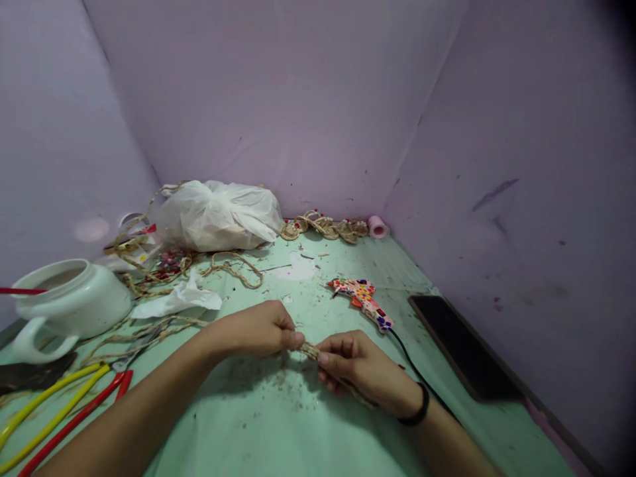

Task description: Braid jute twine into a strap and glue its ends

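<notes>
Between my two hands runs a short piece of tan braided rope (311, 350), held just above the green table cover. My left hand (265, 329) pinches its left end between thumb and fingers. Wrapped round the rope farther along is my right hand (350, 362), with a dark band at the wrist. The rope's tail (362, 396) shows below the right palm; the part inside that hand is hidden. Beyond my right hand lies a flower-patterned glue gun (362, 301) on its side, its black cord trailing toward my right forearm.
A white pot (94, 301), yellow-handled (52, 411) and red-handled (74, 424) tools, and loose rope (238, 271) lie left. At the back are a white plastic bag (223, 218), braided rope pieces (325, 227) and a pink spool (377, 227). A black phone (462, 344) lies right.
</notes>
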A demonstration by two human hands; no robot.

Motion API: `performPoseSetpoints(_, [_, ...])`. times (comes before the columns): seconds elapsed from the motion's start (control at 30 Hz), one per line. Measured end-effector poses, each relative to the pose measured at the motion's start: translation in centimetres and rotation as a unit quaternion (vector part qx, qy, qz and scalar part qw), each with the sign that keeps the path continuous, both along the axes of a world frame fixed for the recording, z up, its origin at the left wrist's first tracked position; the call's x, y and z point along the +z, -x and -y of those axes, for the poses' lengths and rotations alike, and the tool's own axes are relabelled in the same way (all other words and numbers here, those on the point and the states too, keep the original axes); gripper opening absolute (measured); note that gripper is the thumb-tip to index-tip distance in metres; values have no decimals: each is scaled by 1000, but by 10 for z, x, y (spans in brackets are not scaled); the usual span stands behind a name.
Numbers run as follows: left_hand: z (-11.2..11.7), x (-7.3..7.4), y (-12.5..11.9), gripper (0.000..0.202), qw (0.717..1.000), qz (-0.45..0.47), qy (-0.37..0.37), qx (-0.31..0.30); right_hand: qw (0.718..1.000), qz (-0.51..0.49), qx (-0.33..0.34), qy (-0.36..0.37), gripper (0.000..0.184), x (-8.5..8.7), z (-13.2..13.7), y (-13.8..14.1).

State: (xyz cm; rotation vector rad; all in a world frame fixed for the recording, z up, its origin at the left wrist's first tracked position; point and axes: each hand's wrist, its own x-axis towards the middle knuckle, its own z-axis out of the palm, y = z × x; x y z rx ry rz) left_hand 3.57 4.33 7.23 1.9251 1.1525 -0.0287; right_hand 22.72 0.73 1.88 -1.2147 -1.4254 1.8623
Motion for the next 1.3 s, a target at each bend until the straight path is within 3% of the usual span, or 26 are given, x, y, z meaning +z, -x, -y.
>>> performPoseSetpoints(0.13, [4,-6,0,21,996,-23,-80,-23,988,104,49,-104,17,-1,-2,-8])
performPoseSetpoints(0.23, [11,-17,-1,18,993,-52,-109,-5,953,190,54,-229,11,1,-2,-12])
performPoseSetpoints(0.37, [23,-27,-2,18,986,-81,-139,34,869,299,34,-392,12,2,8,-12])
performPoseSetpoints(0.5, [30,-27,-2,17,978,-100,-183,14,757,354,9,-550,13,-5,19,-9])
performPoseSetpoints(0.57, [31,-28,-2,19,976,-94,-194,1,719,356,-11,-597,18,-9,19,-8])
performPoseSetpoints(0.7, [33,-38,3,16,976,-29,-213,21,730,332,-6,-598,21,-13,13,-8])
performPoseSetpoints(0.8, [34,-50,4,17,957,48,-284,26,739,323,-10,-590,20,-17,9,-7])
performPoseSetpoints(0.93, [36,-63,-4,16,934,81,-348,8,729,298,-19,-615,27,-24,7,-7])
performPoseSetpoints(1.2, [30,-66,-3,22,948,115,-292,44,716,326,7,-618,34,-25,5,-4])
performPoseSetpoints(1.3, [25,-59,3,18,959,64,-270,50,708,339,16,-619,31,-27,5,-3])
